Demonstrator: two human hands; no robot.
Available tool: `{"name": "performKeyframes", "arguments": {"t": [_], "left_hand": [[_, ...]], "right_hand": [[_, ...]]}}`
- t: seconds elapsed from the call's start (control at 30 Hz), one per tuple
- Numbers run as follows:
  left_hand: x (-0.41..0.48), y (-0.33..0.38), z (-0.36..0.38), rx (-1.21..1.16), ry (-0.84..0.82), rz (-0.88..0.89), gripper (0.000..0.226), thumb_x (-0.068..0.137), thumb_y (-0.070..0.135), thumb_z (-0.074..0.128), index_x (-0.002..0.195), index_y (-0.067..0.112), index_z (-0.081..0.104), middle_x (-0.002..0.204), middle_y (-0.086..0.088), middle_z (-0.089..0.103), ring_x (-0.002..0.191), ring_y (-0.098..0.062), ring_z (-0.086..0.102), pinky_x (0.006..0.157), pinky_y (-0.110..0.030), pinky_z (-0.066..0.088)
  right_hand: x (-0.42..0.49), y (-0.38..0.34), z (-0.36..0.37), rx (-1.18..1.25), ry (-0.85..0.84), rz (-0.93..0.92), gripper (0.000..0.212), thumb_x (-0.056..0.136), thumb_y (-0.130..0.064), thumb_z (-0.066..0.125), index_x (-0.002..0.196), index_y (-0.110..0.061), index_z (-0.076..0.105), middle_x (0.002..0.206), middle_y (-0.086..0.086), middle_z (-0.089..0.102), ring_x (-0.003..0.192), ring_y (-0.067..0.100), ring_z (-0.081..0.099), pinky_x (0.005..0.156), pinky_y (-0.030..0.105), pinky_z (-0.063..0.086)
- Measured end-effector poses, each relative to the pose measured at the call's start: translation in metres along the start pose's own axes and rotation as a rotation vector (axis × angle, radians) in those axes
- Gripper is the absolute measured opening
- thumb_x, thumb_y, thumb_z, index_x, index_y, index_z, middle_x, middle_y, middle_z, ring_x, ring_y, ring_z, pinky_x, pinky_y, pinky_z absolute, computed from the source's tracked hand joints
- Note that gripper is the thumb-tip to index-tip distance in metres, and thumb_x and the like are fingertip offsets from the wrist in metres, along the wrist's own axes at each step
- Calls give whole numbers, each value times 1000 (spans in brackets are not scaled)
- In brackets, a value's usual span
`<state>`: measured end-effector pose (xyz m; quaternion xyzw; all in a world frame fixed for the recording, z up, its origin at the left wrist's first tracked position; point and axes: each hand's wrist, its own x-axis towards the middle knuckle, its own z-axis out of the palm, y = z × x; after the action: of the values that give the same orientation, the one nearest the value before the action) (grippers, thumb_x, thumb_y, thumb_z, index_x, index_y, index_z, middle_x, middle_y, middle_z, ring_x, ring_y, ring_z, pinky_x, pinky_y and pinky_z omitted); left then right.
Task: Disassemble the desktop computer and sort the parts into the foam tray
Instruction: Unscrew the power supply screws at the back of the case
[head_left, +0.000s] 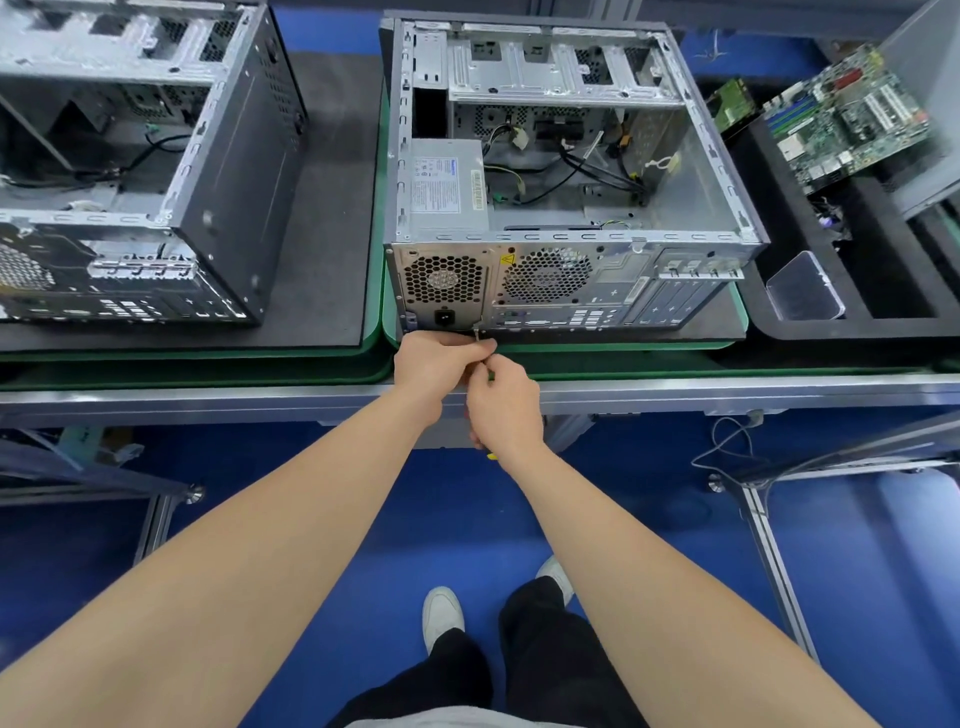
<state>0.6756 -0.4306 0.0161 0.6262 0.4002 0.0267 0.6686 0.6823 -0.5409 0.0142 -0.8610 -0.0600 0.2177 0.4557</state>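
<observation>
An open desktop case (691, 171) lies on its side on a dark mat, its rear panel facing me. The grey power supply (448, 182) sits inside at the left, with loose cables beside it. My right hand (506, 402) grips a screwdriver (477, 335) whose tip meets the rear panel's lower edge below the power socket. My left hand (434, 364) pinches the screwdriver shaft near the tip. The black foam tray (800, 332) at the right holds a green motherboard (852, 119) and a hard drive (732, 106).
A second opened case (228, 171) lies on the mat at the left. A clear plastic box (804, 288) stands in the tray's near corner. The bench's metal front rail (727, 392) runs across, with blue floor and metal frames below.
</observation>
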Motion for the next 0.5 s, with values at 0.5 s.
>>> {"name": "performKeyframes", "arguments": {"t": [0.5], "left_hand": [[5, 4, -2, -16, -50, -31, 20, 82, 22, 86, 94, 7, 78, 84, -6, 80, 79, -22, 77, 89, -42, 62]], "right_hand": [[8, 9, -15, 547, -239, 205, 31, 106, -35, 52, 95, -13, 70, 71, 9, 72, 41, 18, 53, 40, 26, 41]]}}
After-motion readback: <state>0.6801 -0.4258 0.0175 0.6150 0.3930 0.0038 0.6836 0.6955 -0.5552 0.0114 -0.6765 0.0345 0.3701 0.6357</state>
